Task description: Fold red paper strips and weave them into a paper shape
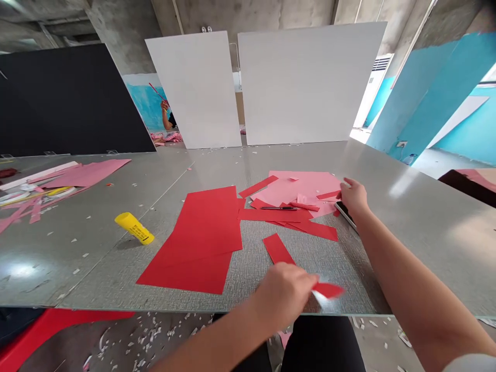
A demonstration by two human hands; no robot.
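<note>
My left hand (284, 294) pinches a small red paper strip (328, 290) above the near table edge. Just beyond it lies a longer red strip (277, 249). My right hand (354, 199) rests curled at the edge of a pink paper sheet (306, 181), beside a black phone (344, 214) and close to a thin red strip (328, 195). A black pen (278, 208) lies across red paper offcuts (306, 226). Large red paper sheets (194, 240) lie in the middle, and a yellow glue stick (134, 228) lies on its side to their left.
The grey metallic table (77, 268) holds pink paper and strips (85, 174) at the left. White boards (306, 85) and a black board (65, 101) stand beyond it. A person's arm (166, 116) shows in the distance. Paper scraps (155, 336) litter the floor.
</note>
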